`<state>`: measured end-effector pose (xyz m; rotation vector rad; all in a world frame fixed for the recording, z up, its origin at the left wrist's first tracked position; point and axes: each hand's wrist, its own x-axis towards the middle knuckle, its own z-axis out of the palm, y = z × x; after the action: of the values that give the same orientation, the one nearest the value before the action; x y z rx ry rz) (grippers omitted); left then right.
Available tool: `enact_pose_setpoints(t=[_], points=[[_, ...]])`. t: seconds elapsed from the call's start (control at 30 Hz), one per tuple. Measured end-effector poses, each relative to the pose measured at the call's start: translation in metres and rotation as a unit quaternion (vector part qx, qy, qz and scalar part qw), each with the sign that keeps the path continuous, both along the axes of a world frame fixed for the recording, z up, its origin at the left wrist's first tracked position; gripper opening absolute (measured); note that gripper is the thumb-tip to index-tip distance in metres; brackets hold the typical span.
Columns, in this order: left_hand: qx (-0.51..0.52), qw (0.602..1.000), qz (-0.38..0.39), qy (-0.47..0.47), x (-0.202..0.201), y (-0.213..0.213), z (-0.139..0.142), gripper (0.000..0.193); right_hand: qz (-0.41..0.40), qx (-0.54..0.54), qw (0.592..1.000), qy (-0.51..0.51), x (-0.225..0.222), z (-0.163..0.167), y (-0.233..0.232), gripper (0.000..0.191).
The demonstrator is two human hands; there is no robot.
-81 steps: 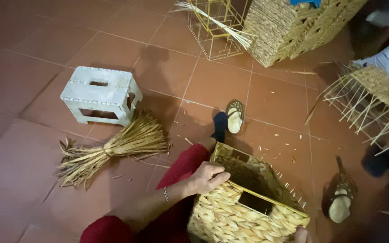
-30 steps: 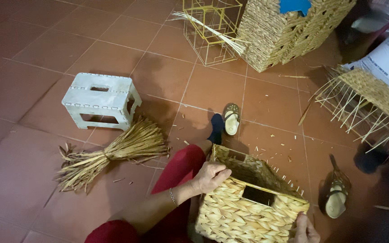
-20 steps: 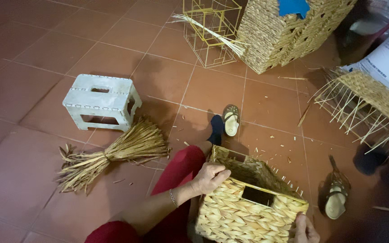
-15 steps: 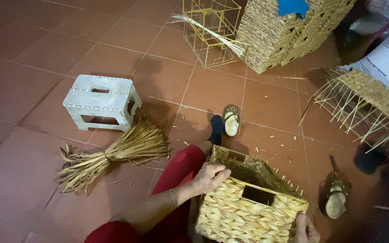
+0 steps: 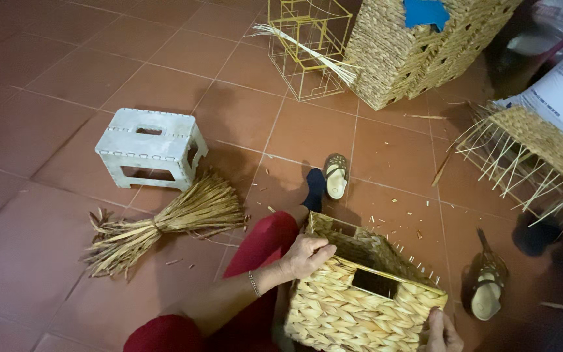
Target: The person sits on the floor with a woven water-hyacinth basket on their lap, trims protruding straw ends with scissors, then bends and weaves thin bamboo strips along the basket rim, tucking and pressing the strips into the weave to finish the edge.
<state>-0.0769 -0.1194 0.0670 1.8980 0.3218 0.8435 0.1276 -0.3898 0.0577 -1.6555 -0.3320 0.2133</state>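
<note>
A square woven straw basket (image 5: 353, 306) with a handle slot rests against my red-trousered leg at the bottom centre. My left hand (image 5: 304, 254) grips the basket's near-left rim, fingers curled over the edge. Only the knuckles of my right hand (image 5: 441, 331) show at the lower right corner of the basket, pressed against its side. A tied bundle of dry straw (image 5: 164, 225) lies on the tiles to my left, apart from both hands.
A small white plastic stool (image 5: 151, 148) stands beyond the straw. Farther off are a yellow wire frame (image 5: 307, 45), stacked woven baskets (image 5: 412, 52) and a half-woven basket with loose spokes (image 5: 529, 153). Sandals (image 5: 337, 176) (image 5: 489, 290) lie on the red tile floor.
The view has shifted slightly. My left hand stays on the basket rim. My right hand has come into sight at the basket's lower right corner.
</note>
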Motion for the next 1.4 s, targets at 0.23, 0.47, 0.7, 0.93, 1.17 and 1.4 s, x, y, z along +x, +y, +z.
enact_pose_setpoints(t=[0.23,0.47,0.7,0.93,1.17,1.4], points=[[0.016,1.0,0.002,-0.022,0.0,0.0,-0.001,0.034,-0.011,-0.024,0.997,0.067,0.0,0.003,-0.001,0.039],[0.035,0.999,0.008,-0.021,0.001,0.0,-0.002,0.035,0.019,-0.001,0.999,0.03,0.002,0.004,-0.001,0.032],[0.008,1.0,0.0,0.019,0.002,0.0,-0.004,0.038,0.001,-0.04,0.994,0.106,-0.004,0.01,-0.005,0.037],[0.021,1.0,-0.008,-0.008,0.001,0.0,-0.005,0.037,-0.016,0.015,0.993,0.112,-0.006,0.012,0.004,0.027],[0.033,0.999,0.004,-0.004,0.004,0.002,-0.003,0.037,0.025,-0.021,0.994,0.103,-0.002,0.015,-0.003,0.028],[0.026,0.999,0.009,0.028,0.003,0.0,0.008,0.035,0.024,-0.056,0.997,0.057,-0.009,0.026,0.0,0.032]])
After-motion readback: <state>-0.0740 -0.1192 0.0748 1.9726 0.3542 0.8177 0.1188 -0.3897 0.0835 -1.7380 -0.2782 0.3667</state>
